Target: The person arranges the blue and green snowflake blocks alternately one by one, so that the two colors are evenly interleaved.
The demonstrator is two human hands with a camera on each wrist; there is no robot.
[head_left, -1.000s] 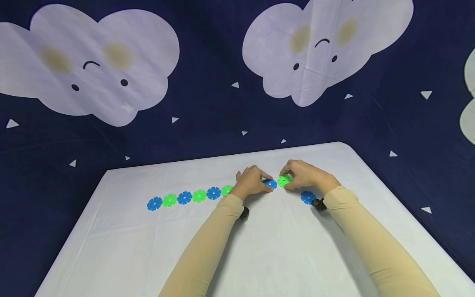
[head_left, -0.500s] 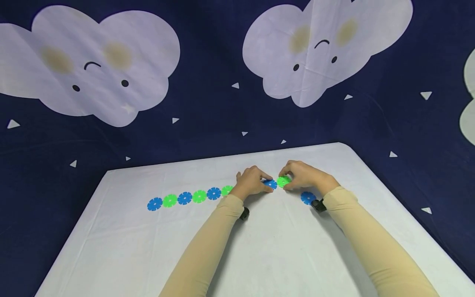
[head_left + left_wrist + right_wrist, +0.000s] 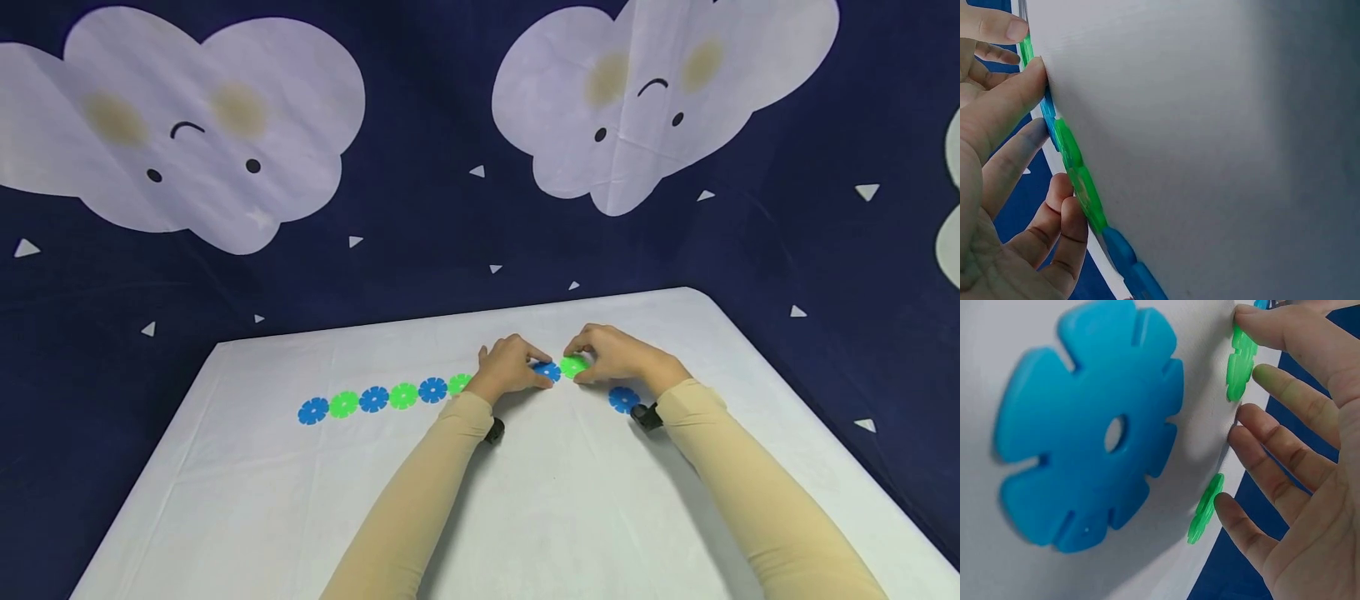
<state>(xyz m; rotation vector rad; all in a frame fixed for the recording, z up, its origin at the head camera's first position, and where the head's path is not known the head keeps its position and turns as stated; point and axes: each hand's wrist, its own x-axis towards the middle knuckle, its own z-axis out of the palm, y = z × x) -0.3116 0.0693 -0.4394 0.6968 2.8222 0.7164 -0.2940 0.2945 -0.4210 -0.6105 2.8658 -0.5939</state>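
Observation:
A row of flat notched discs, blue and green in turn point(image 3: 387, 397), lies on the white table point(image 3: 540, 508). My left hand point(image 3: 534, 372) covers the row's right part and pinches a blue disc point(image 3: 548, 372) at its end. The left wrist view shows the thumb and fingers of that hand point(image 3: 1035, 100) on the edge-on row point(image 3: 1079, 175). My right hand point(image 3: 588, 364) pinches a green disc point(image 3: 574, 365) against the blue one. In the right wrist view its thumb point(image 3: 1266, 325) sits on this green disc point(image 3: 1240, 359), and a second green disc point(image 3: 1205, 509) lies by the lower fingers.
One loose blue disc point(image 3: 623, 399) point(image 3: 1094, 425) lies just in front of my right wrist. A dark blue backdrop with white clouds point(image 3: 225, 125) hangs behind the table's far edge point(image 3: 450, 319). White cloth stretches between my arms and the near edge.

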